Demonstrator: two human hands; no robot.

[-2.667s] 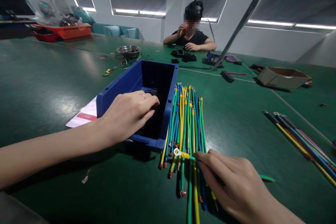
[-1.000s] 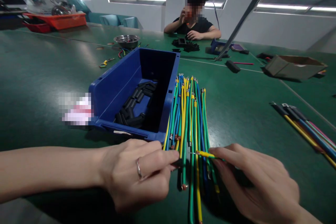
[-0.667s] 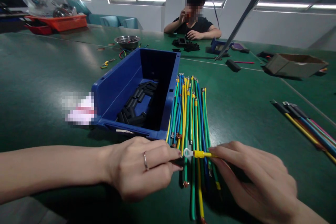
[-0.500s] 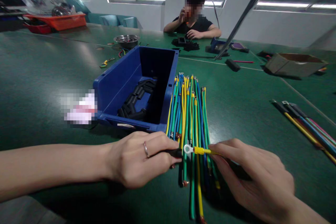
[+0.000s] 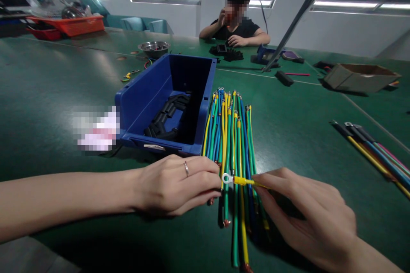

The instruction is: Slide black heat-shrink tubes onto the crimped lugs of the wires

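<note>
My right hand [image 5: 307, 211] pinches a thin yellow wire [image 5: 249, 182] between thumb and fingers. On the wire's left end is a silver ring terminal [image 5: 227, 178], which points at my left hand [image 5: 182, 183]. My left fingers, closed and close to the ring, hide the short black sleeve seen in them a moment before. Beneath both hands lies a bundle of green, yellow and blue wires [image 5: 228, 140], several with ring terminals at the far end and bare copper at the near end. Beside it stands a blue bin [image 5: 137, 94] with black sleeves [image 5: 166, 113] inside.
More sleeved wires [image 5: 368, 145] lie at the right. Farther off are a cardboard box [image 5: 360, 77], a black block [image 5: 284, 78], a slanted metal pole [image 5: 297, 19], a steel bowl [image 5: 154, 47] and an orange basket [image 5: 81, 25]. A person [image 5: 237, 30] sits across the table.
My left fingers have closed over the black sleeve, which stuck out toward the ring before and is now hidden. The wire and ring terminal have shifted slightly left and up.
</note>
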